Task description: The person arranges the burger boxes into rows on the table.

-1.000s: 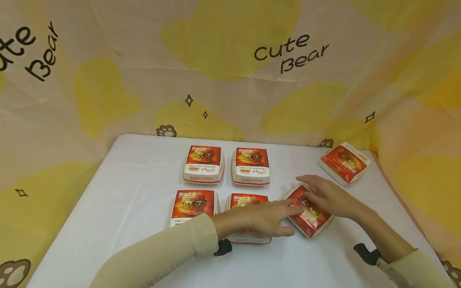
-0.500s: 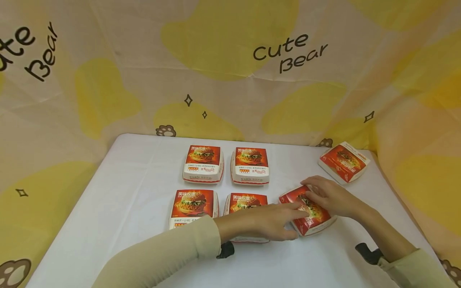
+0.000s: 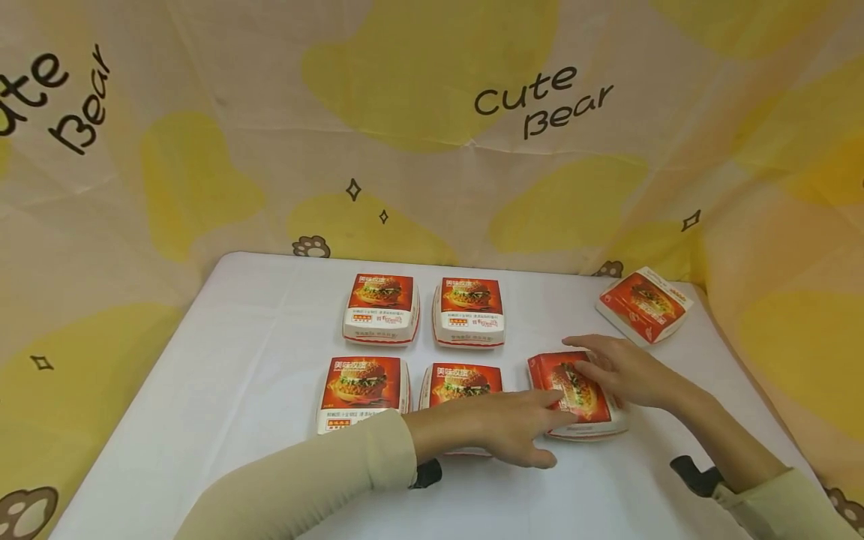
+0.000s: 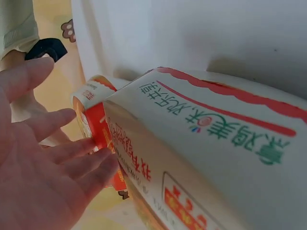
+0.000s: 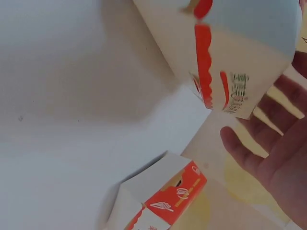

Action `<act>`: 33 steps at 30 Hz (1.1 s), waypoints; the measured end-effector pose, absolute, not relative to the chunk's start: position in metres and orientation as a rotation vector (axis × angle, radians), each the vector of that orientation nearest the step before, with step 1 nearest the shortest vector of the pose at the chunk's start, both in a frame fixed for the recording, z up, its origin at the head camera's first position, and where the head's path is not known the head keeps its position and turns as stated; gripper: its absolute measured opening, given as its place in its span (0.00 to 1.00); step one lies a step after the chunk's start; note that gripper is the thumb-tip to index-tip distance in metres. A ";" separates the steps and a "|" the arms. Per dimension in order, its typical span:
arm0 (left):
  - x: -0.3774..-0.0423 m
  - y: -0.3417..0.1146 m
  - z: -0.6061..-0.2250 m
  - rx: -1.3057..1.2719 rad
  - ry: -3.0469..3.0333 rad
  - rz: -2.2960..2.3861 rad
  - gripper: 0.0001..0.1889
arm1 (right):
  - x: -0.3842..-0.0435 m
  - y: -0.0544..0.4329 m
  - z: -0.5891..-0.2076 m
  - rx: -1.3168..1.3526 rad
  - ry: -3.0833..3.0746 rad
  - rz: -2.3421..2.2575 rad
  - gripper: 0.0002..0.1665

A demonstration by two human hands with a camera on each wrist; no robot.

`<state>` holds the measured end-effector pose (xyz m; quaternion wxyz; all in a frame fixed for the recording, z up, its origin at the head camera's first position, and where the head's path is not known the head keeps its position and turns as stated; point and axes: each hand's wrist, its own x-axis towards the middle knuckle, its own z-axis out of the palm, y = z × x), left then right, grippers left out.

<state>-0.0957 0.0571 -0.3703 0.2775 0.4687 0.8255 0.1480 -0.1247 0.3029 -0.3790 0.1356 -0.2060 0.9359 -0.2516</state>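
Observation:
In the head view, a red and white burger box (image 3: 570, 394) sits on the right half of the table, slightly turned. My right hand (image 3: 631, 371) reaches over its right side, its fingers on the top and far edge. From the left, my left hand (image 3: 509, 424) has its spread fingertips on the lid's left edge. My left forearm covers part of the front middle burger box (image 3: 459, 379). The left wrist view shows that box's white side (image 4: 216, 115) close up beside the outstretched left hand (image 4: 43, 167). In the right wrist view, the fingers of the right hand (image 5: 283, 143) touch the turned box's edge.
Other burger boxes stand squarely: front left (image 3: 363, 386), back left (image 3: 380, 307) and back middle (image 3: 469, 311). Another box (image 3: 644, 304) lies askew near the back right table edge. A patterned cloth (image 3: 418, 135) hangs behind the white table (image 3: 223, 375).
Between my hands, the right-hand burger box has rotated from a slant to nearly in line with the others. My left hand has moved slightly toward me. The other boxes have stayed put.

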 end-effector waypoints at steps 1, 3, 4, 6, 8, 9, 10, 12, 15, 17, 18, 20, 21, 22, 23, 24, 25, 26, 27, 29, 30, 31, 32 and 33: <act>-0.095 0.057 -0.370 1.260 2.232 0.368 0.35 | -0.125 0.303 -0.379 -0.614 2.696 -0.731 0.29; -0.094 0.057 -0.370 1.262 2.261 0.313 0.34 | -0.125 0.304 -0.378 -0.642 2.668 -0.736 0.30; -0.094 0.057 -0.369 1.265 2.274 0.287 0.34 | -0.126 0.305 -0.378 -0.641 2.655 -0.742 0.30; -0.093 0.057 -0.369 1.279 2.305 0.224 0.34 | -0.125 0.306 -0.378 -0.637 2.640 -0.759 0.30; -0.092 0.057 -0.369 1.292 2.331 0.177 0.34 | -0.125 0.307 -0.379 -0.629 2.642 -0.770 0.30; -0.092 0.057 -0.369 1.299 2.343 0.160 0.34 | -0.125 0.307 -0.379 -0.623 2.644 -0.777 0.30; -0.093 0.057 -0.369 1.304 2.355 0.144 0.34 | -0.125 0.307 -0.380 -0.622 2.647 -0.782 0.30; -0.093 0.057 -0.369 1.305 2.370 0.132 0.34 | -0.125 0.308 -0.380 -0.624 2.654 -0.787 0.31; -0.094 0.056 -0.369 1.285 2.375 0.153 0.34 | -0.125 0.308 -0.381 -0.607 2.644 -0.805 0.33; -0.094 0.056 -0.369 1.279 2.385 0.163 0.33 | -0.125 0.309 -0.381 -0.584 2.639 -0.809 0.35; -0.094 0.056 -0.369 1.279 2.391 0.170 0.33 | -0.126 0.309 -0.382 -0.573 2.637 -0.805 0.35; -0.094 0.056 -0.369 1.286 2.408 0.180 0.32 | -0.126 0.310 -0.382 -0.555 2.644 -0.783 0.36; -0.094 0.056 -0.369 1.291 2.417 0.185 0.32 | -0.126 0.310 -0.382 -0.549 2.648 -0.770 0.37; -0.094 0.056 -0.369 1.301 2.423 0.191 0.31 | -0.127 0.311 -0.382 -0.549 2.651 -0.757 0.37; -0.094 0.056 -0.370 1.312 2.424 0.200 0.31 | -0.127 0.311 -0.382 -0.548 2.653 -0.746 0.37; -0.094 0.057 -0.370 1.311 2.419 0.221 0.31 | -0.127 0.311 -0.382 -0.547 2.652 -0.741 0.37; -0.094 0.057 -0.370 1.314 2.412 0.235 0.31 | -0.127 0.311 -0.382 -0.545 2.652 -0.735 0.37; -0.095 0.058 -0.371 1.321 2.403 0.245 0.30 | -0.127 0.311 -0.382 -0.545 2.649 -0.734 0.37; -0.095 0.059 -0.371 1.327 2.394 0.253 0.30 | -0.127 0.311 -0.382 -0.542 2.646 -0.732 0.37; -0.095 0.060 -0.372 1.335 2.378 0.265 0.30 | -0.127 0.311 -0.382 -0.531 2.645 -0.724 0.38; -0.095 0.060 -0.372 1.337 2.375 0.264 0.31 | -0.127 0.311 -0.382 -0.523 2.651 -0.717 0.38; -0.095 0.060 -0.372 1.345 2.378 0.257 0.31 | -0.127 0.311 -0.382 -0.517 2.658 -0.705 0.38; -0.095 0.061 -0.372 1.350 2.382 0.253 0.30 | -0.127 0.311 -0.382 -0.513 2.668 -0.696 0.38; -0.095 0.060 -0.372 1.347 2.386 0.255 0.30 | -0.126 0.311 -0.382 -0.512 2.683 -0.687 0.38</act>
